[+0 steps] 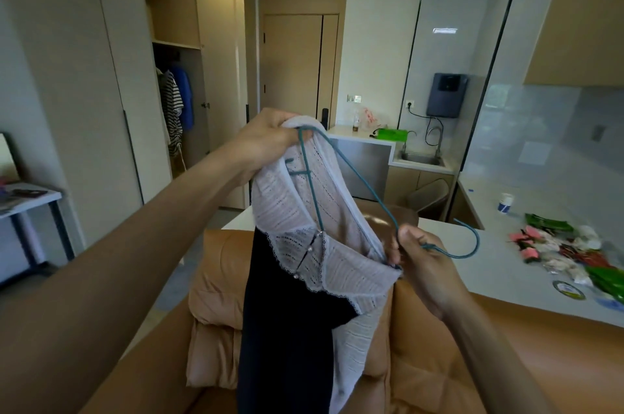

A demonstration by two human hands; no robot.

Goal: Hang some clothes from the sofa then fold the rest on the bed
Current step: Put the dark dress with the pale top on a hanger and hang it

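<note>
Head view. A pale pink knitted top (pixel 320 265) with a lace-trimmed collar and small pearl buttons is held up at chest height between both hands, over the seat of a tan leather sofa (pixel 439 363). A dark, near-black panel (pixel 290 329) of fabric hangs down beside the knit; whether it belongs to the same garment cannot be told.

A teal wire hanger (pixel 358 179) is lodged inside the neck opening, tilted, with its hook pointing to the right, clear of the fabric.

The left hand (pixel 266 140) is raised and curled tightly round one shoulder of the top, together with the upper end of the hanger wire. The right hand (pixel 422 261), held lower, is closed in a pinch on the wire at the base of the hook, its thumb and fingertips also touching the edge of the knit.

At the left an open beige wardrobe (pixel 175 8) is seen, in which a black-and-white striped shirt (pixel 174 109) and a blue garment (pixel 185 99) are hung side by side.

Behind the sofa a white counter (pixel 489 261) is shown, bearing a white-and-blue paper cup (pixel 505 202) and a scatter of pink, green and white packets (pixel 557 244). A steel sink (pixel 422 158) and a dark wall-mounted appliance (pixel 445 94) are seen beyond.
</note>
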